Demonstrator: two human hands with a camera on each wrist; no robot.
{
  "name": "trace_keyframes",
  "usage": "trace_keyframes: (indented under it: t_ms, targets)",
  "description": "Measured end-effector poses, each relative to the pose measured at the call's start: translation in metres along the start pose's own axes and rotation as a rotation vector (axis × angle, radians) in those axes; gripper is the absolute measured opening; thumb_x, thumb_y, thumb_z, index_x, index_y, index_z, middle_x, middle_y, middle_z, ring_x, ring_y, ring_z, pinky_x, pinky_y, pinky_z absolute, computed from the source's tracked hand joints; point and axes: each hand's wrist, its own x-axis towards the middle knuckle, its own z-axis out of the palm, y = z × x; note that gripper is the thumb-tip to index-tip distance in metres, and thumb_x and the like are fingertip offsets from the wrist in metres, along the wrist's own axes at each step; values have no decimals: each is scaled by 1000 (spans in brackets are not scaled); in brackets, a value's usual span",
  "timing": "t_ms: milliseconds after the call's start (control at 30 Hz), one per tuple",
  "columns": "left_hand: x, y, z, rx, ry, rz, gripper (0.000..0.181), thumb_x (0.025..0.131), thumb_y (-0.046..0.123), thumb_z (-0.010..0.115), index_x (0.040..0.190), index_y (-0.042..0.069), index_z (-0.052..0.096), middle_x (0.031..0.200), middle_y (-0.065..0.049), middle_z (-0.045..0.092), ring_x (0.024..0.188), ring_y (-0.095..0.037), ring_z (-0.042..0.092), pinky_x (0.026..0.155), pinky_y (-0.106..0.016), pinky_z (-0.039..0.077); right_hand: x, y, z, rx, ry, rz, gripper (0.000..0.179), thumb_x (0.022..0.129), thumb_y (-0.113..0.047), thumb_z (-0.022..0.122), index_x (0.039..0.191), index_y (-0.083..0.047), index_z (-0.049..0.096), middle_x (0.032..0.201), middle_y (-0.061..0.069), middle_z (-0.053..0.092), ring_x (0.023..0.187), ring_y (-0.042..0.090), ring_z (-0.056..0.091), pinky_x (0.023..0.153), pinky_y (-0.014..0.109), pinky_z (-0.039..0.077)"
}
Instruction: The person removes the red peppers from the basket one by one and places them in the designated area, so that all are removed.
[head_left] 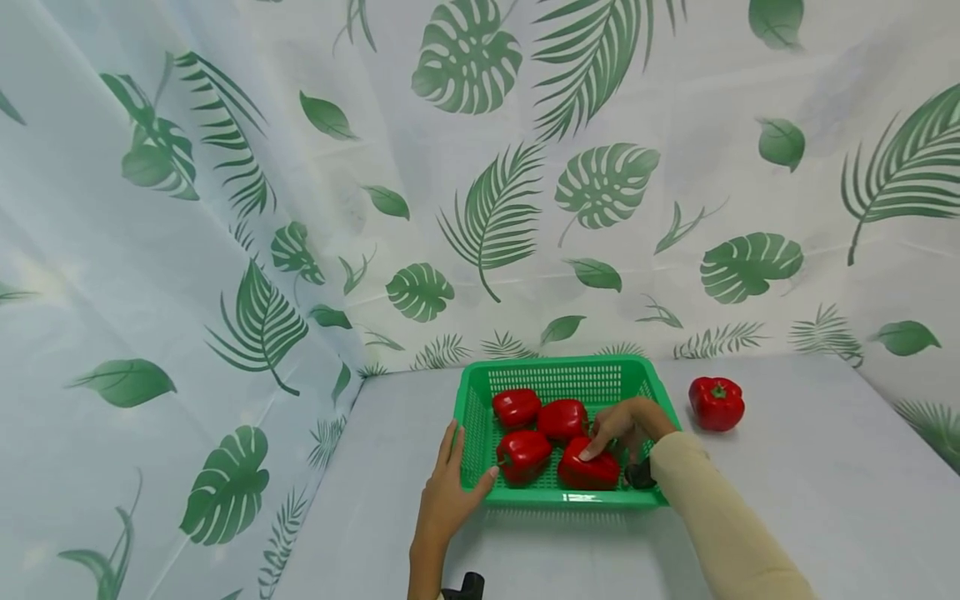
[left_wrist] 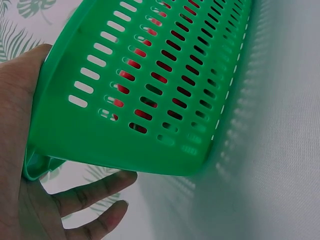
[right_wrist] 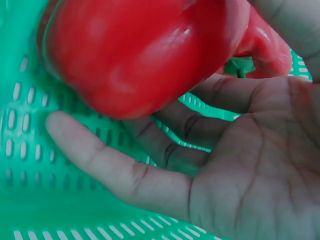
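A green plastic basket (head_left: 551, 497) with slotted walls stands on the table, with several red bell peppers inside. My right hand (head_left: 628, 423) reaches over its right side and holds the front-right bell pepper (head_left: 587, 471). In the right wrist view, fingers curve beneath that glossy pepper (right_wrist: 135, 55), and a green stem shows behind it. My left hand (head_left: 446, 496) rests against the basket's left rim, fingers extended and thumb by the front-left corner. The left wrist view shows the palm beside the rim, with two fingers (left_wrist: 95, 192) stretched out past the corner.
One more red bell pepper (head_left: 716, 407) sits on the white table (head_left: 795, 492), right of the basket. Behind and to the left hangs a white leaf-printed sheet (head_left: 517, 225). Beside the held pepper lie a front-left pepper (head_left: 523, 457) and two farther back.
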Motion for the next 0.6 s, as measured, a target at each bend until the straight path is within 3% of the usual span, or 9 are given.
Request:
trace_keyframes:
  t_ms: [367, 600]
  targets:
    - [3, 0, -1, -17, 4, -3, 85, 88, 54, 62, 154, 11, 30, 164, -1, 19, 134, -36, 48, 82, -59, 53, 0, -2, 2, -7, 27, -9, 72, 79, -28, 81, 130, 4, 42, 124, 17, 54, 115, 35, 51, 90, 57, 52]
    - [0, 0, -1, -13, -22, -17, 85, 89, 55, 61, 155, 12, 29, 165, 1, 17, 134, -34, 49, 79, -54, 56, 3, 0, 4, 9, 22, 6, 76, 78, -28, 82, 132, 5, 41, 125, 18, 54, 116, 36, 51, 92, 57, 52]
